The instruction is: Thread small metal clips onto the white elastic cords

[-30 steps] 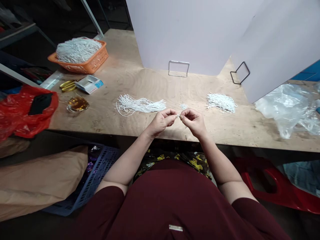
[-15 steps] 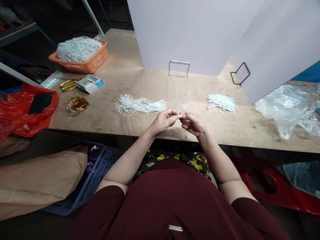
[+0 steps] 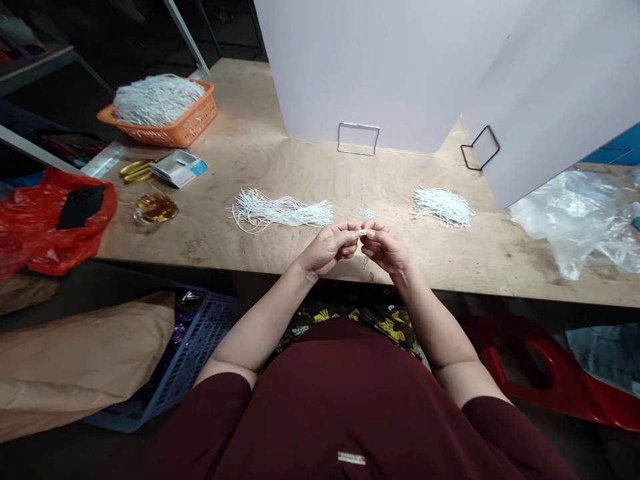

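Observation:
Above the table's front edge, my left hand (image 3: 332,247) and my right hand (image 3: 386,247) meet fingertip to fingertip. Both pinch a tiny white piece (image 3: 363,233); its exact kind is too small to make out. A thin loop of cord (image 3: 366,261) hangs below the right hand. Just beyond the fingers lies a small heap of tiny pale pieces (image 3: 367,213). A bundle of long white cords (image 3: 280,209) rests left of it. To the right sits a pile of shorter white cords (image 3: 443,207).
An orange basket (image 3: 195,120) heaped with white cords stands back left. Nearby are yellow-handled pliers (image 3: 136,171), a small box (image 3: 179,167) and an amber glass dish (image 3: 156,208). Upright pale panels (image 3: 370,67) with wire bookends (image 3: 359,139) close off the back. Clear plastic bags (image 3: 575,217) lie right.
My left fingers have curled in more and both hands have drawn closer together around the tiny white piece, which has shifted slightly right. The items on the table stay put.

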`<state>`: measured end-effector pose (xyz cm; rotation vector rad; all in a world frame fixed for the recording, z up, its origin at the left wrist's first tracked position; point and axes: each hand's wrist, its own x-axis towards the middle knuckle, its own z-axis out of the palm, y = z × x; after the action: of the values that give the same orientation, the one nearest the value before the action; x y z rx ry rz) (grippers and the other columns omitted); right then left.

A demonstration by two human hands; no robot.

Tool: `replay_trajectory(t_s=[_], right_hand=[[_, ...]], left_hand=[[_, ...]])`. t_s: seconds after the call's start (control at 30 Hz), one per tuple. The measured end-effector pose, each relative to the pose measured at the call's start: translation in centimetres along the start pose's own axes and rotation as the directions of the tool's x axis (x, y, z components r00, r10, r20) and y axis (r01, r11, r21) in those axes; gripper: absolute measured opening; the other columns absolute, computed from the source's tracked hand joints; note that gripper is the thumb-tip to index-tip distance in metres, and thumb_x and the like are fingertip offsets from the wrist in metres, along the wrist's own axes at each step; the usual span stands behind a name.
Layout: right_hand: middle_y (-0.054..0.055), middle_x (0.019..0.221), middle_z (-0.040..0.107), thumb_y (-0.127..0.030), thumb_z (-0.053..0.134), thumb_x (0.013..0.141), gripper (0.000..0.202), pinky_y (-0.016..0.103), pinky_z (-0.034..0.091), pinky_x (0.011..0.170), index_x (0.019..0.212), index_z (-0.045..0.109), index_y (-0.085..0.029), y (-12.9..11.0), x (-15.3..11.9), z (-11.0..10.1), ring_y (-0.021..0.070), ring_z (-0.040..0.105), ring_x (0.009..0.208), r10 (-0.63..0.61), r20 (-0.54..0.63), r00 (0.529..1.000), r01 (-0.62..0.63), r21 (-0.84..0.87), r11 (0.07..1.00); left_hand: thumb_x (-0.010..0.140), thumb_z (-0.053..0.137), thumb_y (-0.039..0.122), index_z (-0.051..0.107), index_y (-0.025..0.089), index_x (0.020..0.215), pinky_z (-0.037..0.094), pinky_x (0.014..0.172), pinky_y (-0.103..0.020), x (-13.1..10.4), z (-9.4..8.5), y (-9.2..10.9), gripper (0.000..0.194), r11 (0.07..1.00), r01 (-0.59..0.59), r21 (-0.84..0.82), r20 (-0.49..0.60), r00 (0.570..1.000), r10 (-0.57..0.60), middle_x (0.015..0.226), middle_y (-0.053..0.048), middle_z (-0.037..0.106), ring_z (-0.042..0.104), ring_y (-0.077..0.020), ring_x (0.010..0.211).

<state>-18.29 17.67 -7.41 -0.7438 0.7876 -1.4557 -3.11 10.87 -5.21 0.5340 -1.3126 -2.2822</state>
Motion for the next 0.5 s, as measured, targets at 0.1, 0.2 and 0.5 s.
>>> replay_trajectory(t_s=[0.1, 0.2, 0.5], right_hand=[[-0.012, 0.054, 0.036, -0.040, 0.086, 0.070, 0.035, 0.019, 0.021, 0.047, 0.078, 0.059, -0.019, -0.06, 0.08, 0.27, 0.0025, 0.023, 0.046, -0.068, -0.027, 0.997, 0.066, -0.065, 0.996], [-0.012, 0.055, 0.034, -0.042, 0.086, 0.069, 0.037, 0.020, 0.021, 0.047, 0.079, 0.058, -0.020, -0.19, 0.12, 0.40, 0.0030, 0.021, 0.047, -0.064, -0.031, 0.997, 0.060, -0.097, 0.993], [-0.013, 0.054, 0.030, -0.044, 0.083, 0.068, 0.037, 0.021, 0.018, 0.047, 0.080, 0.056, -0.022, 0.25, 0.21, -0.12, 0.0047, 0.016, 0.048, -0.033, -0.027, 0.999, 0.032, -0.066, 0.997]], left_hand=[[0.070, 0.080, 0.031, 0.059, 0.015, 0.079, 0.022, 0.048, -0.019, 0.02, 0.27, 0.20, 0.028, 0.999, -0.035, -0.025, -0.038, 0.999, 0.034, 0.056, 0.008, 0.040, 0.033, -0.0034, 0.048], [0.069, 0.081, 0.030, 0.061, 0.014, 0.078, 0.022, 0.048, -0.019, 0.15, 0.54, 0.41, 0.027, 0.995, -0.094, 0.032, -0.110, 0.989, 0.097, 0.058, 0.006, 0.045, 0.034, -0.0029, 0.048], [0.071, 0.082, 0.031, 0.060, 0.014, 0.079, 0.021, 0.047, -0.019, 0.23, 0.03, 0.59, 0.029, 0.997, 0.041, -0.059, 0.037, 0.999, -0.039, 0.059, 0.008, 0.037, 0.032, -0.0024, 0.047]])
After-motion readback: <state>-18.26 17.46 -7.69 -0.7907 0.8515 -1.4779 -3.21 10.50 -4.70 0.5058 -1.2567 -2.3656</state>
